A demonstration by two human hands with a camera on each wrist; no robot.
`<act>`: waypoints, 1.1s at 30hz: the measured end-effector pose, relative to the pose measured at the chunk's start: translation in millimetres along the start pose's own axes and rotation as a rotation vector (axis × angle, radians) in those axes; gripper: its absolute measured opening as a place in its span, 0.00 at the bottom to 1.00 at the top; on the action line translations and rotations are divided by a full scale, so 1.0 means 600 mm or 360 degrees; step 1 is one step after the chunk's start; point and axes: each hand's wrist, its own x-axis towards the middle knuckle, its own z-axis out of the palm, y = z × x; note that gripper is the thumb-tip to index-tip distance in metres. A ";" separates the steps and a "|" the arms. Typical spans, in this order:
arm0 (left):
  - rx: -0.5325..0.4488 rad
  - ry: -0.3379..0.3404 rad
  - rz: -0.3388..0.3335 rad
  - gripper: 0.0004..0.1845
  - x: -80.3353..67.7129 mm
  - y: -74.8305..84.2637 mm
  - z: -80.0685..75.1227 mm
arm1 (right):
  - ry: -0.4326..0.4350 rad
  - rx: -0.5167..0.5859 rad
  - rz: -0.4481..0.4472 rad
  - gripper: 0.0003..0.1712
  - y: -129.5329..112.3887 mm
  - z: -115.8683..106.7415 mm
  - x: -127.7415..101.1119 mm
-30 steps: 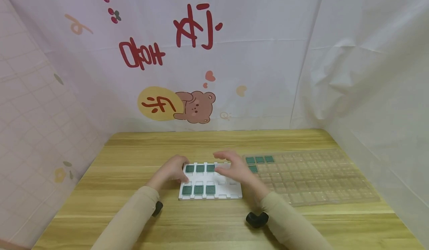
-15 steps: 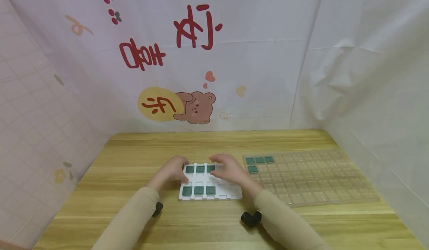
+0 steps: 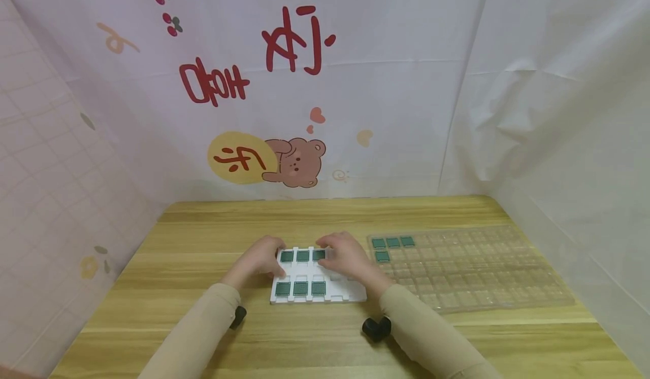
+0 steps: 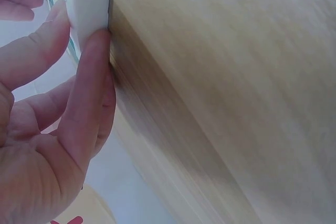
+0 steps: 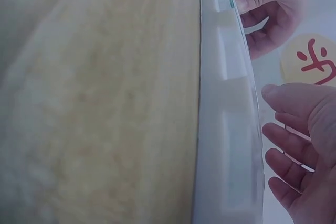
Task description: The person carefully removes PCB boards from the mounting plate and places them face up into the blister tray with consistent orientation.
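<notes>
A white slotted tray [image 3: 304,269] lies on the table, with green chips in two rows on its left part. My left hand [image 3: 262,256] grips the tray's left end; in the left wrist view the thumb and a finger pinch its white edge [image 4: 90,3]. Over the tray's back right part reaches my right hand [image 3: 346,256], thumb and index finger parted at either side of the third back-row chip [image 3: 319,254]. Seen from the right wrist, that hand's fingers [image 5: 286,140] are loosely bent, with nothing visible between them. The slots under the right hand are partly hidden.
A clear plastic tray [image 3: 472,272] with many compartments lies to the right, several green chips [image 3: 393,242] in its back left corner. Black wrist devices [image 3: 377,329] sit below the sleeves. A white printed curtain [image 3: 396,114] stands behind the wooden table [image 3: 304,339].
My right hand has moved left along the white tray to the third back-row chip, its thumb and index finger somewhat closer together. My left hand has stayed on the tray's left end.
</notes>
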 end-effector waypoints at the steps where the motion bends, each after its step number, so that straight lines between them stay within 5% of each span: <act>1: 0.0000 0.0000 -0.0001 0.34 0.000 0.000 0.000 | 0.0000 -0.0026 0.0000 0.25 -0.001 0.000 0.000; 15: -0.0007 -0.0004 -0.0003 0.35 -0.001 0.003 -0.004 | -0.0002 -0.0337 -0.0105 0.22 -0.009 -0.001 0.009; 33: -0.0007 -0.0012 -0.0010 0.35 -0.001 0.001 -0.004 | -0.0076 -0.0433 -0.0057 0.19 -0.024 -0.004 0.016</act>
